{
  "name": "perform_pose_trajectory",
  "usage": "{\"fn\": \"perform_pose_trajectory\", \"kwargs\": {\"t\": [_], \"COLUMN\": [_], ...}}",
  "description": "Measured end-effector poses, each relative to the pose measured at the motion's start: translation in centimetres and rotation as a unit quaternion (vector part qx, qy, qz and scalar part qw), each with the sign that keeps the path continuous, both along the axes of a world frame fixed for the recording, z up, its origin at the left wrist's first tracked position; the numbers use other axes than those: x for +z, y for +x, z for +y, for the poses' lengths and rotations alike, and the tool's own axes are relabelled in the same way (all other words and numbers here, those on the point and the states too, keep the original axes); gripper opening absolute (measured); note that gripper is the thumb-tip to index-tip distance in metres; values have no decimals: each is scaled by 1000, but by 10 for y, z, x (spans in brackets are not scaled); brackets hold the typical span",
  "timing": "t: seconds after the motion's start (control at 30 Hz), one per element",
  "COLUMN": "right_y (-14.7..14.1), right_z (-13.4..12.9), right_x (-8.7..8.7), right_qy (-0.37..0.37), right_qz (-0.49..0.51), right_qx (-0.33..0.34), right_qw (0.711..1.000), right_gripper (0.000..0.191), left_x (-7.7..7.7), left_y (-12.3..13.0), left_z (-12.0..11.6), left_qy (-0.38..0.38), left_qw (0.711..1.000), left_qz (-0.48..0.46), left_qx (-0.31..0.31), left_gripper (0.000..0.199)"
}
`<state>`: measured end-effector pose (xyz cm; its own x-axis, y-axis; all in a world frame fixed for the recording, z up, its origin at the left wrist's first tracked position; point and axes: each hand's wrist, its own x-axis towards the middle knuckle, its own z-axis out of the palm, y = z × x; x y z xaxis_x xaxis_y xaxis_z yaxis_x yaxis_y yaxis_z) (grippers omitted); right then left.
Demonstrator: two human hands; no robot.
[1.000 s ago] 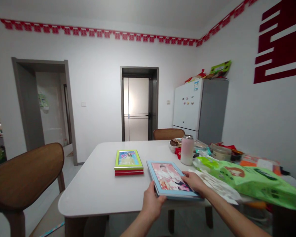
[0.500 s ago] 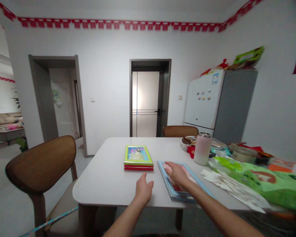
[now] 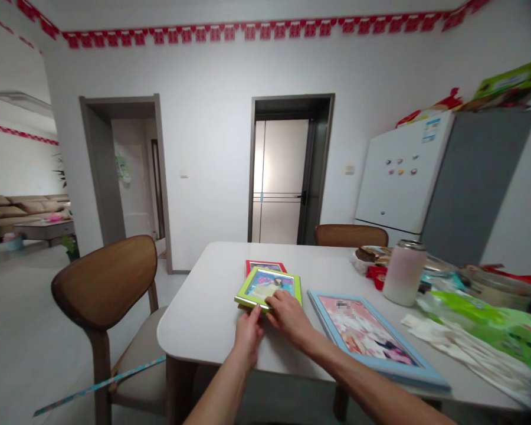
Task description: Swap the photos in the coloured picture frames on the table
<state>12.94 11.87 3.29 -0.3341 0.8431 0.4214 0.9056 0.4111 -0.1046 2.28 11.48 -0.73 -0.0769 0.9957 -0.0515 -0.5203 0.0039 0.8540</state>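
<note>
A lime-green picture frame (image 3: 265, 288) is tilted and turned at an angle, gripped along its near edge by both hands. My left hand (image 3: 248, 335) pinches the front edge with the thumb on top. Beside it, my right hand (image 3: 287, 316) is closed on the near right part, fingers over the border. Behind and partly under the green one lies a red picture frame (image 3: 265, 265), mostly hidden. To the right, a large light-blue picture frame (image 3: 376, 336) lies flat on the white table (image 3: 194, 313), untouched.
A pink-and-white bottle (image 3: 405, 273) stands right of the blue frame. White gloves (image 3: 464, 348) and a green plastic package (image 3: 504, 336) lie at the table's right. One wooden chair (image 3: 108, 283) is on the left, another chair (image 3: 351, 235) behind the table.
Both hands have come to the green frame, the right one leaving the blue frame. The green frame has been lifted off the red stack and pulled nearer. The view has turned left.
</note>
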Motion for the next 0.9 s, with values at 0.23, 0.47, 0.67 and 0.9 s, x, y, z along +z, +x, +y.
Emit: {"fn": "perform_pose_trajectory", "kwargs": {"t": [0.23,0.47,0.67,0.9], "right_y": [0,21,40,60], "right_z": [-63,-86,-99,-76], "right_x": [14,42,23,-11], "right_qy": [-104,-209,-309,-281], "right_qz": [349,694,686,474], "right_qx": [77,83,64,-19], "right_qw": [928,684,655,834], "right_gripper": [35,55,47,36], "left_x": [18,33,6,-39], "left_y": [4,7,8,23], "left_z": [-49,-106,-114,-102], "left_qy": [102,339,527,533], "left_qw": [992,862,598,488], "left_qz": [4,374,599,667], "left_qx": [75,55,75,181], "left_gripper": [40,40,45,30]}}
